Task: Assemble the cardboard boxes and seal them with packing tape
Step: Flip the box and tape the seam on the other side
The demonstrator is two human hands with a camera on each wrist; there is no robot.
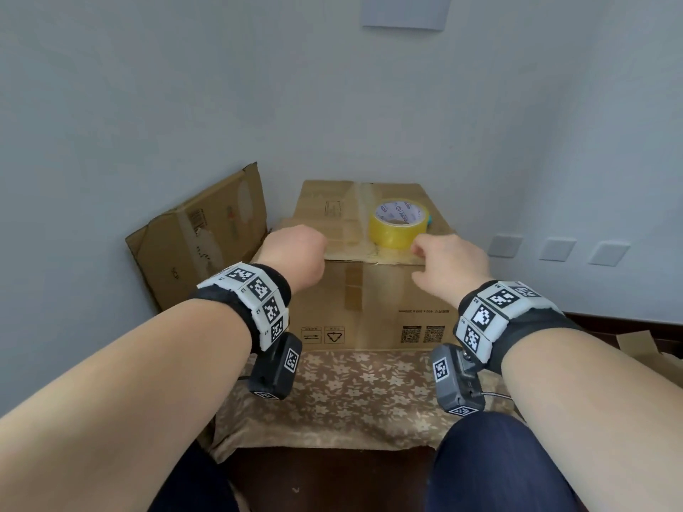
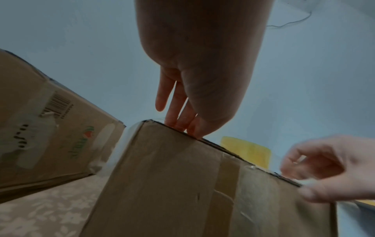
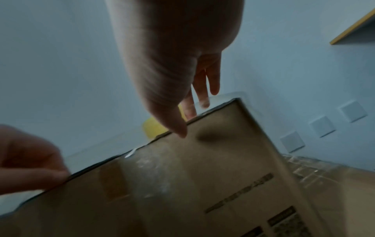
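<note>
A pale blue-grey wall fills most of the corner, evenly lit with soft, cool light. High on that wall hangs a plain light panel. Low to the right of the panel sit three square wall plates in a row. Beneath them runs a dark wooden floor, partly covered by a floral-patterned cloth spread towards the wall.

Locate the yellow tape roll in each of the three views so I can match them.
Head: tape roll right of centre, on the box top.
Left wrist: yellow patch behind the box's top edge, lower right.
Right wrist: yellow sliver left of the thumb, above the edge.
Shared landmark: the box's near top edge.
</note>
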